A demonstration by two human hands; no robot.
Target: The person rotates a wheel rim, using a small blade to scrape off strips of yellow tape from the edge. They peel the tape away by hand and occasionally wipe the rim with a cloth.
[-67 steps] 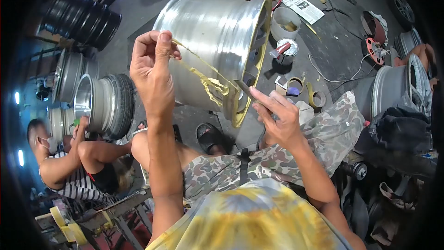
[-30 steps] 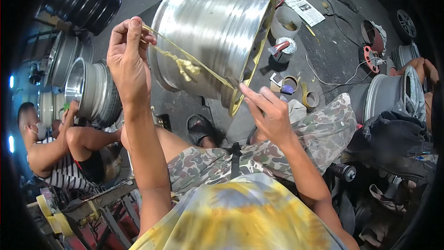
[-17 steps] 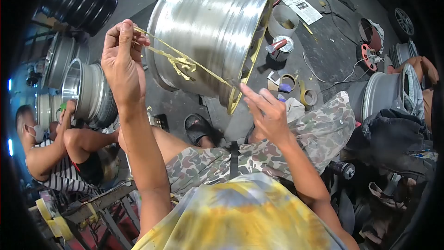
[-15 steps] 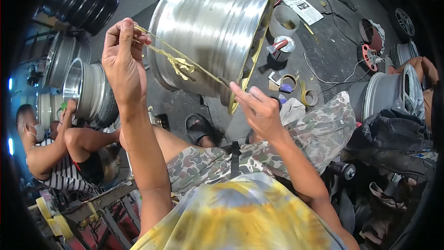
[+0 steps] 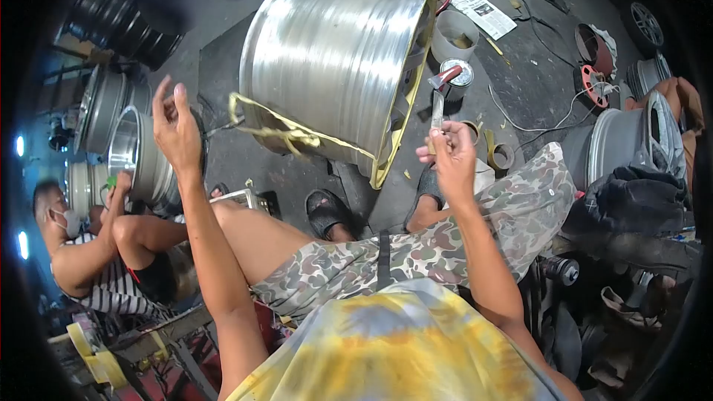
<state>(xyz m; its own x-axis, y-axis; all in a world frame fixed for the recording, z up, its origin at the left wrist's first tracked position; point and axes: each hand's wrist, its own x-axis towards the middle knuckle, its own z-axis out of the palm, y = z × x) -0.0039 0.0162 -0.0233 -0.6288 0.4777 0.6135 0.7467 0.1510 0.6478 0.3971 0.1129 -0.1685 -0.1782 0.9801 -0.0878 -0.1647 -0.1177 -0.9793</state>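
Observation:
A large silver wheel rim [image 5: 327,52] lies on its side before me, with yellow masking tape along its right edge. From that edge a twisted strip of masking tape [image 5: 286,126] stretches left across the lower part of the barrel, bunched midway. My left hand [image 5: 178,122] is open left of the strip's looped end, apart from it, with its fingers raised. My right hand [image 5: 454,154] is closed on a thin flat metal blade [image 5: 437,110] pointing upward, right of the rim. Its handle is mostly hidden by the fingers.
A can with a red-handled brush [image 5: 454,78] and a white bucket [image 5: 454,37] stand right of the rim. A tape roll [image 5: 500,156] and newspaper [image 5: 484,12] lie on the floor. A masked person [image 5: 82,249] sits at left near other rims.
My left hand has let go of the tape strip and moved left and down. My right hand has moved right, away from the rim's edge, with the blade.

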